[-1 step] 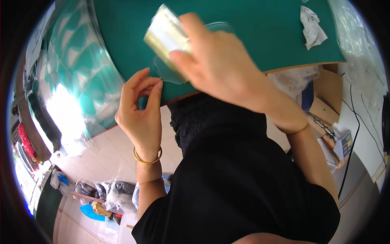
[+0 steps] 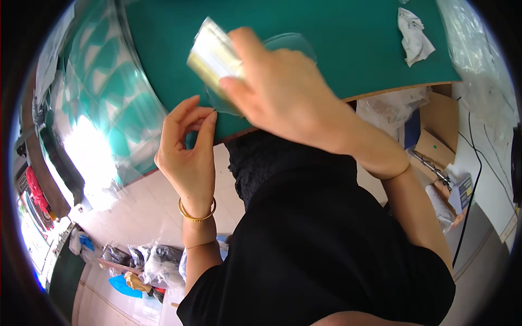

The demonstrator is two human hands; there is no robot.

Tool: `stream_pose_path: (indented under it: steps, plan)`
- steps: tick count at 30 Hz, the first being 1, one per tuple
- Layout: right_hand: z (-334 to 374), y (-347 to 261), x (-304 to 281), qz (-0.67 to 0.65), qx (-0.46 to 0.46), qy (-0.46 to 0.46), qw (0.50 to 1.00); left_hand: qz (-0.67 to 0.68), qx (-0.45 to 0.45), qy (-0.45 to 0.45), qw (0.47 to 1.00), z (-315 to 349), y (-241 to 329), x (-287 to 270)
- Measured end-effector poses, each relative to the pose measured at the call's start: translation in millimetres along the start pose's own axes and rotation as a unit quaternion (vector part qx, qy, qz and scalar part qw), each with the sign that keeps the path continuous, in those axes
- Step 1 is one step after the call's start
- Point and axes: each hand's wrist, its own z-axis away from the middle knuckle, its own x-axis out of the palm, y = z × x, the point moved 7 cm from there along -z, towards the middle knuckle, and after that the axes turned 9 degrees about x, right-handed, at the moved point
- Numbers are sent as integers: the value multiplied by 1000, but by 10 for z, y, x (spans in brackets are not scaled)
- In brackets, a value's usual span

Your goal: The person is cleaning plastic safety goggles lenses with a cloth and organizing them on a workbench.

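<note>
My right hand grips a flat yellow-and-white piece, blurred by motion, whose exact kind I cannot make out. It is tilted over a clear plastic sheet with rounded edges on the green tabletop. Much of that sheet lies hidden under my right hand. Close to the table's near edge, my left hand has its thumb and fingertips pinched together at the clear sheet's lower left corner. A gold bracelet circles my left wrist.
Clear plastic film with rounded shapes covers the table's left side. A crumpled white tissue lies at the far right, beside more clear plastic. An open cardboard box stands below on the right; several bags lie at lower left.
My right hand and the yellow-and-white piece have shifted slightly left and nearer to me. My left hand stays almost where it was, still pinching the corner.
</note>
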Motion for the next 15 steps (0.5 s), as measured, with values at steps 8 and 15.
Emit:
stream_pose_path:
  steps: [8,15]
  plan:
    - [15,62,-63,-47,9,7,999,9,-6,22,1000,56,-60,-42]
    - [55,-135,121,-44,-20,24,999,11,-8,28,1000,32,-80,-87]
